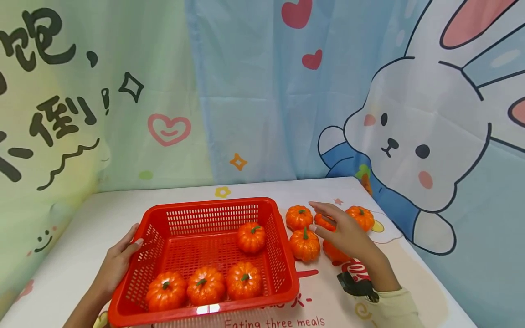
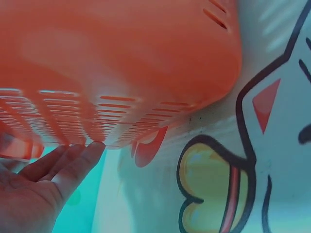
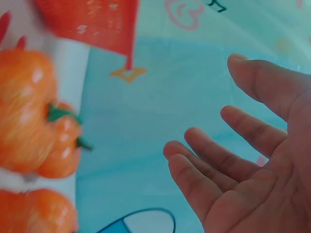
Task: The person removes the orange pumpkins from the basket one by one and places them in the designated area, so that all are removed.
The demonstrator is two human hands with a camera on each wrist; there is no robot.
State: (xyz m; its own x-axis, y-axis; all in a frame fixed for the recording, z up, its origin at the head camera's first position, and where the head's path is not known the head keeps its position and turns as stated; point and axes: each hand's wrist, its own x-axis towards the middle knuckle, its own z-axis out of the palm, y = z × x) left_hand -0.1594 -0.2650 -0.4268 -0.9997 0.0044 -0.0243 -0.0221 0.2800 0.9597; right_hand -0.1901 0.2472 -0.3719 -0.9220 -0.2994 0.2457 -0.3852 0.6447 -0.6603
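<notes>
In the head view a red plastic basket (image 1: 223,228) with slotted sides holds several small orange pumpkins, among them one near its right wall (image 1: 251,238). My left hand (image 1: 116,264) grips the basket's left rim, and the left wrist view has those fingers (image 2: 80,167) against its slotted side. To the basket's right, more pumpkins stand on the table, including one with an upright green stem (image 1: 305,245). My right hand (image 1: 344,230) hovers over this group with fingers spread and nothing in them, partly hiding some pumpkins. The right wrist view shows its bare palm (image 3: 243,179) beside the pumpkins.
A white table (image 1: 119,205) with printed drawings and lettering carries everything. Behind it hangs a curtain (image 1: 246,114) with hearts and a large cartoon rabbit. A black strap device with a red-and-white label (image 1: 357,279) sits at my right wrist.
</notes>
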